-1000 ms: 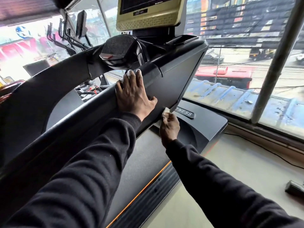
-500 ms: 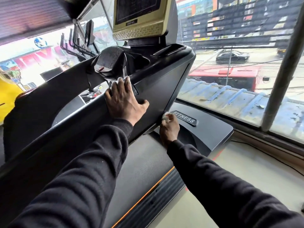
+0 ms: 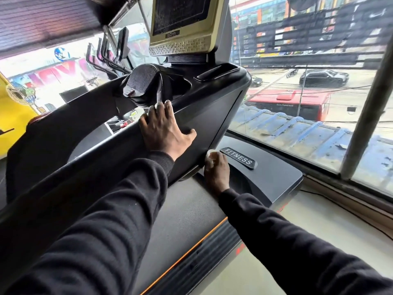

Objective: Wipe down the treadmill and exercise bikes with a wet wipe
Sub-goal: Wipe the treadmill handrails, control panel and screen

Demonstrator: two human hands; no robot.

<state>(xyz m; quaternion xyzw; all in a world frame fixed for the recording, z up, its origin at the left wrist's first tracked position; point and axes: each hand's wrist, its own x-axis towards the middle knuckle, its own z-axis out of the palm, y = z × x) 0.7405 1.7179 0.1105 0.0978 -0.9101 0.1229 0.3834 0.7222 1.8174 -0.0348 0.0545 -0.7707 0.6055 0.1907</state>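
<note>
Head view: right hand presses wipe beside "FITNESS" badge.

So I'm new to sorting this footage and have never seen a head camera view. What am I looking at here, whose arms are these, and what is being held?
The one picture comes from a wide-angle camera worn on a person's head, looking forward and down, so the two dark-sleeved arms are the wearer's own. In front is a treadmill, seen from its side, by a window over a street. The left hand lies flat on the treadmill's side rail, empty, seemingly for support. The right hand is closed on a small white wet wipe and presses it at the lower edge of the upright panel, beside a badge reading FITNESS. Above stands the console screen.
</note>
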